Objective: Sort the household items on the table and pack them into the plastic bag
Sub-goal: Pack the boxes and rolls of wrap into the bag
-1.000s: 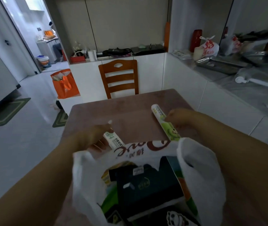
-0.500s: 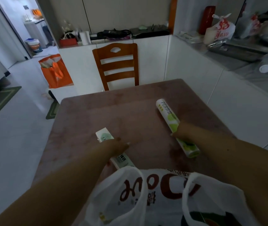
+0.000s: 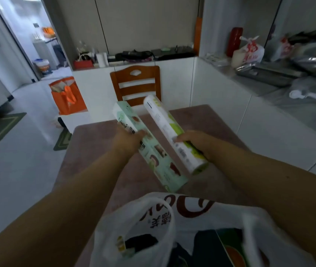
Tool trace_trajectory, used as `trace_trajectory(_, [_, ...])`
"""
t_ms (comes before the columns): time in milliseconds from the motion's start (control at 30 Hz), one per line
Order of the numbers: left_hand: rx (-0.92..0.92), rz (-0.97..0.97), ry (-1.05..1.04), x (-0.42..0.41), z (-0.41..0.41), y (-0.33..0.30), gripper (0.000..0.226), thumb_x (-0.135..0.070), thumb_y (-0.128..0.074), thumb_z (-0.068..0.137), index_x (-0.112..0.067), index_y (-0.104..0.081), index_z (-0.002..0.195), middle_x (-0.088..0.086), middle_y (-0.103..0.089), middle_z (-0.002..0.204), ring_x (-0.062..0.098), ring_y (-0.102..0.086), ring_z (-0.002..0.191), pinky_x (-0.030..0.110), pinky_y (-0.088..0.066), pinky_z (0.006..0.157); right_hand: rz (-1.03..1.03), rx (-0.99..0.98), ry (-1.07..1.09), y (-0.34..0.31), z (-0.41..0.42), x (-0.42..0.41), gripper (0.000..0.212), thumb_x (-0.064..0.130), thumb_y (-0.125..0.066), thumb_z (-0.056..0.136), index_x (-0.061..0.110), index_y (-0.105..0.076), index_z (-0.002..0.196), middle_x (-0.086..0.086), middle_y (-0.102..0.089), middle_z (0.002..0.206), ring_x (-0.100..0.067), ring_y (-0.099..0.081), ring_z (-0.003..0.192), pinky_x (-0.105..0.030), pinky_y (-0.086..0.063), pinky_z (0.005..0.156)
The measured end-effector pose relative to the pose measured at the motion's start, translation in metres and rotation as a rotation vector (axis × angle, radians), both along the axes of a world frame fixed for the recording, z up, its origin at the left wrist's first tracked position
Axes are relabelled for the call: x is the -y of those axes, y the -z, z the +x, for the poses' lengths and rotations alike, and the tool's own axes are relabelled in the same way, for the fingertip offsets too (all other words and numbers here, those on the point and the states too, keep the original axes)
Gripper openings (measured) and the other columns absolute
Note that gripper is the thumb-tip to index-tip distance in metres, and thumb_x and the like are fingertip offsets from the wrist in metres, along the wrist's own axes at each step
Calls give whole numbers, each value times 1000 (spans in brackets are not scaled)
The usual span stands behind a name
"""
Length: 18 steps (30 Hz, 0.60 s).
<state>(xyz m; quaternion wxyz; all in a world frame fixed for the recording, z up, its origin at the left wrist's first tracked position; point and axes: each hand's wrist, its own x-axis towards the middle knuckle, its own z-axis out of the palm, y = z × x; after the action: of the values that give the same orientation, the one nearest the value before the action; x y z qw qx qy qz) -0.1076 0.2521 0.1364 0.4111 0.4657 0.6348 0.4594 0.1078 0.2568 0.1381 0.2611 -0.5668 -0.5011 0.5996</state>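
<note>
My left hand (image 3: 127, 140) grips a long pale green box (image 3: 159, 157) around its upper half, lifted off the table and tilted with its far end up. My right hand (image 3: 195, 140) holds a white and green roll (image 3: 169, 130) beside it, also raised and slanted, the two nearly parallel. Below them, at the near edge of the table, stands the white plastic bag (image 3: 188, 211) with brown lettering, its mouth open. Dark boxes and a colourful package lie inside it.
The brownish table (image 3: 93, 151) runs away from me. A wooden chair (image 3: 136, 83) stands at its far end. An orange bag (image 3: 67, 96) sits on the floor to the left. A white counter (image 3: 268, 120) with trays and bags runs along the right.
Both hands have closed on the box and the roll that lay on the table and lifted them up toward me, above the bag.
</note>
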Motion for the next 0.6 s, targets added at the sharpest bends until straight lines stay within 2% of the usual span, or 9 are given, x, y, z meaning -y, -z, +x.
trace_trajectory(67, [90, 32, 23, 9, 3, -27, 35, -25, -62, 87, -10, -53, 117, 11, -72, 105, 23, -72, 83, 44, -61, 70, 14, -154, -62, -35, -2, 18, 34, 29, -67, 84, 9, -67, 111, -16, -75, 96, -29, -72, 78, -36, -59, 65])
trace_trajectory(100, [135, 48, 29, 17, 7, -39, 28, -28, -59, 89, -12, -56, 111, 7, -74, 97, 20, -72, 77, 45, -60, 71, 22, -213, -81, -51, -1, 28, 23, 30, -65, 86, 12, -76, 94, -12, -77, 86, -25, -74, 71, -32, -59, 57])
trace_trajectory(167, [237, 78, 23, 33, 14, -58, 21, -31, -53, 92, -15, -59, 104, 2, -74, 84, 16, -72, 65, 40, -62, 59, 69, -292, -119, -75, -1, 44, 40, 29, -60, 91, 19, -79, 57, -2, -75, 62, -15, -72, 53, -23, -54, 42])
trace_trajectory(200, [281, 89, 15, 40, 18, -65, 22, -32, -49, 94, -15, -60, 100, 2, -74, 80, 15, -72, 60, 33, -59, 50, 86, -315, -126, -84, -1, 50, 47, 28, -58, 92, 22, -77, 49, 0, -73, 56, -12, -70, 48, -22, -52, 39])
trace_trajectory(267, [334, 83, 14, 56, 23, -78, 28, -34, -45, 95, -13, -64, 95, 6, -74, 78, 15, -71, 53, 24, -52, 43, 75, -355, -146, -100, -5, 63, 43, 30, -53, 94, 16, -78, 62, -1, -74, 58, -14, -71, 50, -23, -53, 41])
trace_trajectory(333, [416, 78, 41, 72, 28, -87, 30, -35, -48, 93, -15, -67, 82, 9, -74, 74, 19, -70, 53, 24, -51, 44, 57, -394, -167, -112, -9, 75, 26, 32, -49, 94, 15, -67, 87, -4, -75, 64, -17, -72, 56, -25, -55, 47])
trace_trajectory(367, [466, 86, 63, 81, 31, -92, 32, -37, -49, 92, -16, -67, 77, 10, -74, 72, 21, -71, 54, 26, -52, 45, 48, -415, -178, -116, -9, 82, 24, 32, -49, 93, 13, -62, 91, -5, -75, 66, -18, -72, 57, -26, -55, 48])
trace_trajectory(500, [544, 97, 106, 112, 42, -102, 37, -45, -50, 75, -13, -65, 83, 11, -75, 73, 25, -73, 62, 33, -57, 52, -1, -491, -217, -127, -5, 109, 33, 36, -50, 88, 8, -60, 104, -12, -76, 75, -25, -73, 65, -32, -58, 56])
trace_trajectory(600, [496, 116, 110, 132, 49, -102, 32, -41, -49, 79, -14, -66, 76, 11, -74, 72, 23, -71, 60, 32, -57, 51, -23, -532, -203, -126, -4, 129, 40, 43, -48, 90, 9, -59, 109, -12, -75, 77, -26, -73, 68, -34, -58, 58])
